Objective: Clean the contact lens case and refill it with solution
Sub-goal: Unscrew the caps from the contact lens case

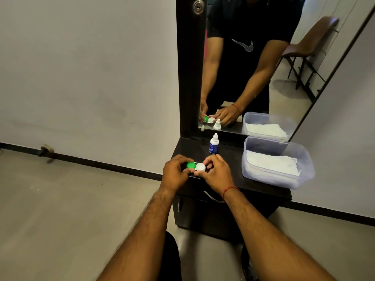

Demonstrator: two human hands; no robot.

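A: While both hands are on it, where does the contact lens case (195, 166) sit?

B: At the front edge of the dark counter (229, 165). The left hand (175, 173) curls its fingers (183, 159) round the green cap (191, 165) end, and the right hand (215, 173) pinches the white cap (200, 166) end. Neither hand is spread open.

A: Orientation?

B: Long axis runs left to right, green on the person's left, white on the right. Both caps face up.

A: Handling?

B: It looks like small, light, rigid plastic. It's likely slick once wet and easy to skid. Best hold is to steady one well and twist the other cap by its rim.

A: Anything else?

B: The solution bottle (213, 144) stands upright behind the case, near the mirror. A clear tub of tissues (276, 161) is off to the right.
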